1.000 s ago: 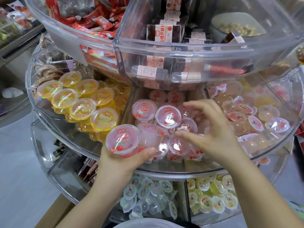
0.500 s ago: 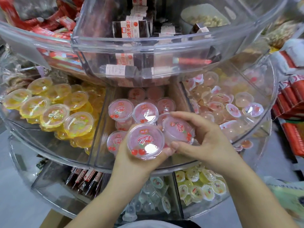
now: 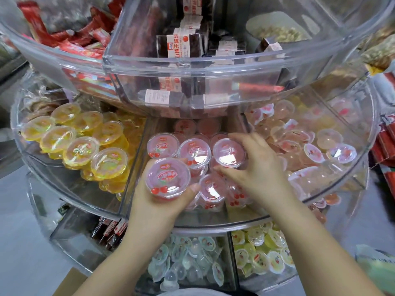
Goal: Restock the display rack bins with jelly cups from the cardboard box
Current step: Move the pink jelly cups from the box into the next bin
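A clear round display rack point(image 3: 149, 216) has a middle bin filled with pink jelly cups point(image 3: 163, 146). My left hand point(image 3: 158, 207) grips one pink jelly cup point(image 3: 167, 178) with a cherry-printed lid, upright, just above the bin's front wall. My right hand point(image 3: 258, 169) holds a second pink cup point(image 3: 228, 152) by its rim, thumb and fingers around it, setting it among the top row of cups. A corner of the cardboard box point(image 3: 68, 283) shows at the bottom left.
Yellow jelly cups point(image 3: 81, 148) fill the bin to the left, pale pink small cups point(image 3: 310, 146) the bin to the right. The upper tier point(image 3: 192, 67) with dark snack bars overhangs the bin's back. Lower tier holds small clear point(image 3: 188, 259) and yellow point(image 3: 263, 253) jellies.
My right hand took a pink cup from beside my left hand and carried it back into the bin's top row. The left hand kept its cup, shifting slightly left.
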`<state>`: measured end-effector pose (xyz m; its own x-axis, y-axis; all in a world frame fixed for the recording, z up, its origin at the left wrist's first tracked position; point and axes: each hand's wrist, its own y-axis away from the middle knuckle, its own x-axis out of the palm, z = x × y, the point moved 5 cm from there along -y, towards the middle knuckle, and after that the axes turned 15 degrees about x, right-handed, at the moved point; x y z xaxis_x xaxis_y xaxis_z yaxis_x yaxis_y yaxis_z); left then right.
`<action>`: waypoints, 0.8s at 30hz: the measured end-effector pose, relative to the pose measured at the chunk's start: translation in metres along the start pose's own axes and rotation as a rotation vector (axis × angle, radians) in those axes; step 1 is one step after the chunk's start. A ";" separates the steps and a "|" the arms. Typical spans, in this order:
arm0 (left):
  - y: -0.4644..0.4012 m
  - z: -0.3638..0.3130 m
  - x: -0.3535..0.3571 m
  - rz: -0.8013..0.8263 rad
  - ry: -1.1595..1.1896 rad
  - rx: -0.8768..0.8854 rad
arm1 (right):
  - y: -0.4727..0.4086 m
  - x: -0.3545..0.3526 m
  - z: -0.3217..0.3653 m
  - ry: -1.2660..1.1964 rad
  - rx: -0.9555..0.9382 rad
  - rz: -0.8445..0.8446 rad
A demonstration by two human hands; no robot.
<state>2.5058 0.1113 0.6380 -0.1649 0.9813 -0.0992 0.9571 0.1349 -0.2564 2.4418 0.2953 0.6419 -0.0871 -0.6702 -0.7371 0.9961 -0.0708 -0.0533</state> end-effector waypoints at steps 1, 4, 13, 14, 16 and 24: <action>-0.001 0.001 0.001 0.006 -0.009 -0.002 | 0.000 0.002 -0.001 0.017 -0.011 0.006; -0.003 0.002 0.005 0.017 -0.049 -0.002 | 0.001 0.006 -0.004 0.038 -0.064 0.097; -0.006 0.001 0.006 0.053 -0.079 0.006 | -0.001 0.007 -0.007 0.006 -0.025 0.052; -0.006 0.000 0.006 0.053 -0.084 0.008 | -0.001 0.007 -0.007 0.016 -0.028 0.051; -0.006 0.001 0.006 0.054 -0.087 0.011 | -0.001 0.007 -0.007 0.031 -0.038 0.053; -0.006 0.001 0.005 0.066 -0.068 0.011 | 0.003 0.006 -0.004 0.054 -0.047 0.017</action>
<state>2.4993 0.1153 0.6385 -0.1177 0.9763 -0.1815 0.9639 0.0684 -0.2572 2.4448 0.2944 0.6345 -0.0705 -0.6297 -0.7736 0.9972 -0.0240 -0.0713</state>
